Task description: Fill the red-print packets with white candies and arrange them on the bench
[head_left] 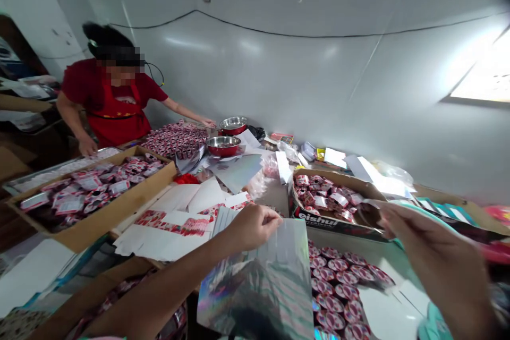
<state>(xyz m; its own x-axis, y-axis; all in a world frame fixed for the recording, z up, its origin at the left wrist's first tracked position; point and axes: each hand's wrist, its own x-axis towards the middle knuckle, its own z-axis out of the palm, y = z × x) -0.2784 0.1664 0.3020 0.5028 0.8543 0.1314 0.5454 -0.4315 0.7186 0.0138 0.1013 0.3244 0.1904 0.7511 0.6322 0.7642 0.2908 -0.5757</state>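
My left hand is closed in a pinch over the top edge of a shiny silver, rainbow-tinted sheet. What lies between its fingertips is hidden. My right hand, partly blurred, pinches a thin see-through strip near an open carton of small red-and-white packs. Between the hands, rows of round-topped pink and red packs stand on the table. White paper sheets, some with red printed pieces on them, lie left of my left hand.
A co-worker in a red apron stands at the far left, one arm stretched toward two red-sided metal bowls. A long cardboard box of packs sits before them. Many packs are massed behind it. A pale wall borders the table.
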